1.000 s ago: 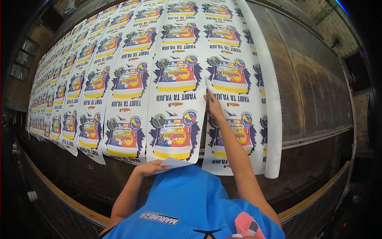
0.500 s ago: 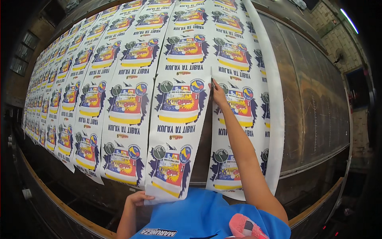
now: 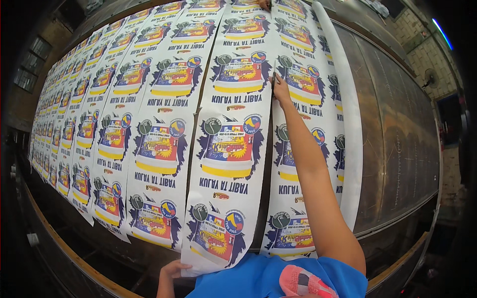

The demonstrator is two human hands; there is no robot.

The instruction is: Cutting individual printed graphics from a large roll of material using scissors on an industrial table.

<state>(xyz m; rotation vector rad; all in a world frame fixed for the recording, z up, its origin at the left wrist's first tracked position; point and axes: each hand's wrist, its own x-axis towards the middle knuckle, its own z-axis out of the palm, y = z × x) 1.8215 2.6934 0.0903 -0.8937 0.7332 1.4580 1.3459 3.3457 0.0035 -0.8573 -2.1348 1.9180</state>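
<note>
A long white printed sheet, cloth by its look, lies over the dark table, with repeated blue, yellow and red designs. My right hand (image 3: 281, 90), arm stretched far forward, is closed on a slim dark-handled cutting blade (image 3: 274, 74); I cannot tell whether it is scissors or a knife. Its tip points away from me, at the top of a slit between two printed columns. At the near edge, my left hand (image 3: 174, 269) pinches the lower left corner of the loose printed strip (image 3: 226, 186). That strip's near end hangs against my blue shirt.
Several other printed strips (image 3: 159, 129) lie side by side to the left. A rolled or folded white edge (image 3: 348, 124) runs along the right. Beyond it is the bare dark tabletop (image 3: 397, 124). At the far edge, another person's hand (image 3: 265, 4) touches the sheet. A wooden rail (image 3: 64, 248) borders the near side.
My right hand has moved farther away along the column line with the blade, and the slit has lengthened. My left hand still holds the corner. Another person's hand has come into view at the far edge.
</note>
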